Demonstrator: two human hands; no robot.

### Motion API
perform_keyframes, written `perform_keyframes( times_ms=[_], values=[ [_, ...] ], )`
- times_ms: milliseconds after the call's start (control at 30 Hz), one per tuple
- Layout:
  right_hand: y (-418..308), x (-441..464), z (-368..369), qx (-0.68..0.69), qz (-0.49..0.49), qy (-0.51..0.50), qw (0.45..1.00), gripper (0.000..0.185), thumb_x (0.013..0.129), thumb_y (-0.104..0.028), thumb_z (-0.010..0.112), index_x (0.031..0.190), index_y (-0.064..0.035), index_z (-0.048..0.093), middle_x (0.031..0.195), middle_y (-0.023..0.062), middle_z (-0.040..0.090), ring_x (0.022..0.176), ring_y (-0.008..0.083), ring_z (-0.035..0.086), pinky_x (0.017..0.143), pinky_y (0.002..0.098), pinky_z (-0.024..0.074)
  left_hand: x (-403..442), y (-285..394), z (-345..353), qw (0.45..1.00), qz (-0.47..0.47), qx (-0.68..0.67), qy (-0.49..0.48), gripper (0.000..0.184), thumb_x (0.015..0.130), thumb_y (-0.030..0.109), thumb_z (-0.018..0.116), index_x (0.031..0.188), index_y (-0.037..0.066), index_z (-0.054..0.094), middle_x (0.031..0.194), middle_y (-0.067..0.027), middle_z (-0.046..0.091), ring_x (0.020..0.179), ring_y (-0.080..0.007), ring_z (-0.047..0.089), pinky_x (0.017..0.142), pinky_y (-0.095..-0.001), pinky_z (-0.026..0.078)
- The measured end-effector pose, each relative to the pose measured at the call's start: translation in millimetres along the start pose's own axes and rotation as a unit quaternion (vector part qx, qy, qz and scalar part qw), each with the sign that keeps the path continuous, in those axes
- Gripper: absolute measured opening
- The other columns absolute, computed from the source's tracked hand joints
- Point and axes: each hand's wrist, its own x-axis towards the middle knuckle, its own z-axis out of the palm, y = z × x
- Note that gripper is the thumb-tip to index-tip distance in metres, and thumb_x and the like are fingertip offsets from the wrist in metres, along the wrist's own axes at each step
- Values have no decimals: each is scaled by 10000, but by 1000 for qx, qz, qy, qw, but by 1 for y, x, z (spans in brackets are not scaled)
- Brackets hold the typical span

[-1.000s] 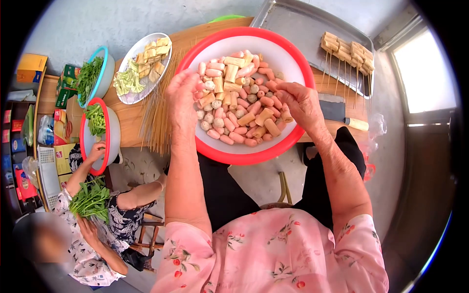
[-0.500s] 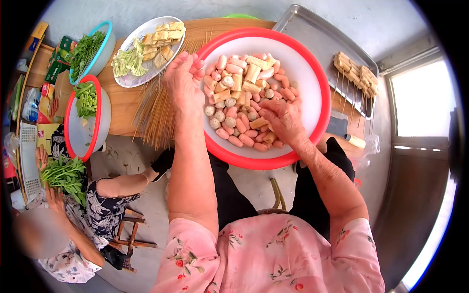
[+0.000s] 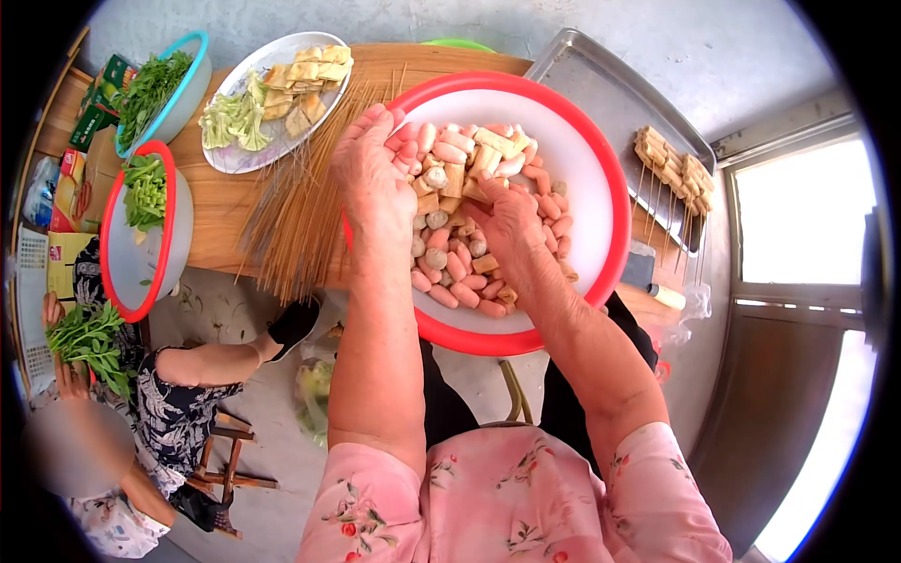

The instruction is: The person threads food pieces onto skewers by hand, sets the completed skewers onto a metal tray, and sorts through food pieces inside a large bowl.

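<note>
A white basin with a red rim (image 3: 615,211) holds pink sausages (image 3: 465,294), pale speckled balls (image 3: 436,258) and cut tan rolls. At its left side my left hand (image 3: 374,174) is raised with curled fingers; what lies in them, if anything, I cannot make out. My right hand (image 3: 511,220) reaches into the food near the middle, its fingers bent down around the tan rolls (image 3: 454,178). Its fingertips are partly hidden among the pieces. Thin wooden skewers (image 3: 296,216) lie on the table left of the basin.
A metal tray (image 3: 601,84) with skewered rolls (image 3: 671,169) stands at the right, a cleaver (image 3: 640,267) below it. On the left are an oval plate (image 3: 272,141), a blue-rimmed basin (image 3: 192,89) and a red-rimmed basin (image 3: 174,225). A seated person holds leafy greens (image 3: 89,342).
My right hand has gone down into the basin and moved left toward the rolls. My left hand stays raised at the left side. The other person's hands have left the red-rimmed basin for the greens.
</note>
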Motion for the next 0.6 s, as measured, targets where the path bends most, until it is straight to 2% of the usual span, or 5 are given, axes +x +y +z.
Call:
perform_keyframes(
  times_ms=[200,267,400,533,600],
  values=[
    [-7,4,0,-67,-16,-31,997,296,874,-127,612,1109,10,493,1048,119,558,910,223,578,793,333,520,-3,-14,8,997,-27,71,-17,194,856,72,596,1039,20,556,875,-72,623,690,-126,576,651,-214,477],
    [-8,8,1,-58,-28,-9,998,239,849,-116,642,1015,30,551,885,100,618,694,183,600,575,275,512,-6,-21,9,985,-51,134,-96,198,774,17,606,952,-55,555,821,-110,636,710,-131,622,545,-208,466],
    [-10,10,-1,-67,-11,-9,998,210,847,-108,640,991,22,558,870,101,620,676,170,595,540,267,494,-1,-38,6,987,-37,87,-132,159,728,-19,580,876,-77,569,753,-127,637,664,-156,640,508,-183,451],
    [-11,15,-3,-82,0,9,997,165,845,-97,636,947,5,556,789,68,579,595,133,533,468,261,441,7,-40,-1,977,-57,109,-174,141,742,-15,580,869,-74,564,769,-124,635,685,-169,644,537,-208,468],
    [-18,10,-5,-85,21,-18,996,165,845,-123,637,919,-3,551,727,32,525,551,115,479,452,256,415,4,-40,-2,984,-40,98,-144,167,868,116,559,951,-25,589,810,-116,662,690,-97,605,611,-152,418]
  ],
)
